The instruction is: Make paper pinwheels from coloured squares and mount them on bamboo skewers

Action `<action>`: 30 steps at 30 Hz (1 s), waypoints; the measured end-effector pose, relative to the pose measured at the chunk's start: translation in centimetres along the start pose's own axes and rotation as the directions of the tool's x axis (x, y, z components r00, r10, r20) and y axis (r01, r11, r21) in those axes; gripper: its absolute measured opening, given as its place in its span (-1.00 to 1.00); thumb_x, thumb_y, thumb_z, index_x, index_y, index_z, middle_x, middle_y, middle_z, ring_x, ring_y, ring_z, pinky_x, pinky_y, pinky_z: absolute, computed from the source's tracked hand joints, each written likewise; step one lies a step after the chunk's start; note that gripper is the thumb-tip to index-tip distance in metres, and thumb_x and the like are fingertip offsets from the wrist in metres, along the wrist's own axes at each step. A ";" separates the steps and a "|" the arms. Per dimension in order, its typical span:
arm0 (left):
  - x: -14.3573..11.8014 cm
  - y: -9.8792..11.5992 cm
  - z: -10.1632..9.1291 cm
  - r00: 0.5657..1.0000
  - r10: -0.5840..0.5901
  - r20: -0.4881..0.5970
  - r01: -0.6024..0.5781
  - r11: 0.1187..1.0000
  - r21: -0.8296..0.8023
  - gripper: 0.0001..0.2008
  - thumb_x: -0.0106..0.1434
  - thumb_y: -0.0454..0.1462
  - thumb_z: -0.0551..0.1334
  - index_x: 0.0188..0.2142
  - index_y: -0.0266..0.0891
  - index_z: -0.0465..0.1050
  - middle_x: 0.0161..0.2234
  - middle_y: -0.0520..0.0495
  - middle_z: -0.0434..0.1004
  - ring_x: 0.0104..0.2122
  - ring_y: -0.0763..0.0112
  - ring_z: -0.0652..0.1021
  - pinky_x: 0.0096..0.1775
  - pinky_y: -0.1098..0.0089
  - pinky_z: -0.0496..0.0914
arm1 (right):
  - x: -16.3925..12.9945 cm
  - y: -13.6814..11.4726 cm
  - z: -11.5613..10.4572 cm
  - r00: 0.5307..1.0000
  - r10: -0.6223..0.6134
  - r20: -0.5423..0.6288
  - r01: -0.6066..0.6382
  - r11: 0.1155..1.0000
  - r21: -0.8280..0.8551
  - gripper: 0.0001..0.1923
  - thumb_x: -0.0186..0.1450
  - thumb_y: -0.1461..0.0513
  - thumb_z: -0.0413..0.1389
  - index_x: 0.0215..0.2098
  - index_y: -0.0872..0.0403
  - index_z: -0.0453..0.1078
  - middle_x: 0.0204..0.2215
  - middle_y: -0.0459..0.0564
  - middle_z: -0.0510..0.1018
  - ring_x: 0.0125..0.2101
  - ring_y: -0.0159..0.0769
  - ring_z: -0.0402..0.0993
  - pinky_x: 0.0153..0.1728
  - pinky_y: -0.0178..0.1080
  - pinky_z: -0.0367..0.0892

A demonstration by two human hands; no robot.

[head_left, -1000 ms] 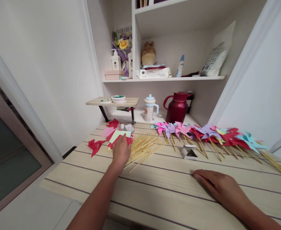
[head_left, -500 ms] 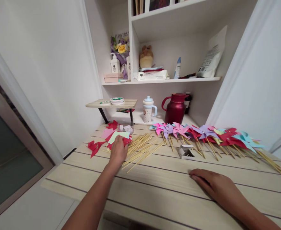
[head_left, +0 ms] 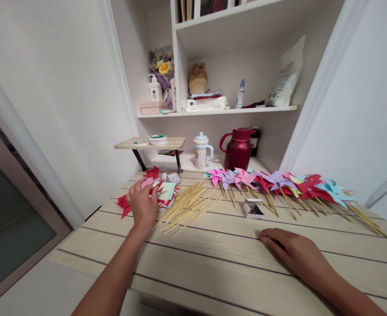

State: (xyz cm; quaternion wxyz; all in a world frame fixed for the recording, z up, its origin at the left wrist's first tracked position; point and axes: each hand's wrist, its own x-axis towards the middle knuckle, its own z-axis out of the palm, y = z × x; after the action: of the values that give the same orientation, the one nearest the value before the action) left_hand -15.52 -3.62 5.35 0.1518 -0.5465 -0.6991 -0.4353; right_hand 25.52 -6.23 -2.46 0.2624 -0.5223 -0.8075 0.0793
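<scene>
At the left, my left hand (head_left: pixel 143 205) reaches over a pile of coloured paper, thumb and fingers apart and slightly curled. Red paper (head_left: pixel 157 184) shows just past its fingertips, and a pale green sheet (head_left: pixel 167 191) lies to its right. A folded red paper shape (head_left: pixel 123 205) lies left of the wrist. My right hand (head_left: pixel 294 250) rests on the table with its fingers pressed together; anything at the fingertips is too small to make out. Beyond it stands a small open white box (head_left: pixel 253 208) with tiny dark pieces inside.
Loose wooden sticks (head_left: pixel 193 204) lie right of the paper. Finished paper pinwheels (head_left: pixel 279 181) line the table's back right. Behind stand a red thermos jug (head_left: pixel 238 151), a pale cup (head_left: pixel 200 152) and a small raised shelf (head_left: pixel 173 143) with tape rolls (head_left: pixel 157 139).
My left hand has moved left, off the pale green sheet and toward the red and pink paper, its fingers now spread more. My right hand stays in place. The view has shifted slightly.
</scene>
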 end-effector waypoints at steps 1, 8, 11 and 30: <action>0.3 0.7 -0.5 0.998 -0.033 -0.049 0.028 0.995 -0.096 -0.85 0.31 -0.25 0.20 -0.35 -0.20 0.52 0.15 -0.21 0.43 0.20 -0.03 0.33 0.23 -0.07 0.13 | 0.5 -0.4 -0.3 0.999 0.024 -0.020 -0.023 0.999 0.048 -0.68 0.37 0.01 0.02 -0.22 -0.11 0.59 -0.20 -0.03 0.72 -0.22 -0.03 0.65 -0.22 -0.08 0.51; 1.8 7.8 1.5 0.688 -0.382 0.616 0.648 -0.058 -0.760 -0.91 0.21 -0.24 0.34 -0.32 -0.21 0.50 -0.22 -0.12 0.63 -0.12 0.21 0.60 -0.08 0.23 0.49 | 7.3 -7.4 -2.0 0.961 0.273 0.051 -0.205 0.575 0.792 -0.63 0.22 -0.08 0.22 -0.21 0.02 0.54 -0.51 -0.11 0.50 -0.56 -0.34 0.38 -0.53 -0.27 0.29; 0.7 10.2 4.2 0.579 -0.306 0.756 0.739 -0.195 -0.645 -0.96 0.29 -0.32 0.26 -0.31 -0.22 0.47 -0.27 -0.15 0.66 -0.24 0.28 0.64 -0.23 0.29 0.53 | 9.7 -8.9 -1.6 0.939 0.343 0.018 -0.172 0.424 0.889 -0.56 0.21 -0.11 0.21 -0.09 -0.04 0.49 -0.25 -0.05 0.55 -0.36 -0.28 0.50 -0.41 -0.26 0.35; -5.3 13.1 9.3 0.528 0.163 0.834 0.825 -0.334 -0.457 -0.72 0.21 -0.21 0.38 -0.12 -0.31 0.56 -0.04 -0.23 0.62 -0.01 0.17 0.57 0.09 0.22 0.39 | 8.3 -8.2 0.3 0.928 0.339 0.156 -0.197 0.091 0.976 -0.41 0.07 0.09 0.41 0.04 -0.03 0.45 -0.15 0.01 0.69 -0.16 -0.15 0.60 -0.06 -0.14 0.43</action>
State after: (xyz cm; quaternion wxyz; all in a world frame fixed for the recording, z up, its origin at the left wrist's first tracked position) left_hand 0.58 0.48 2.16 -0.7187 -0.2684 -0.2511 -0.5902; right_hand 16.23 -2.48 3.40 0.5620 -0.3659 -0.4340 0.6016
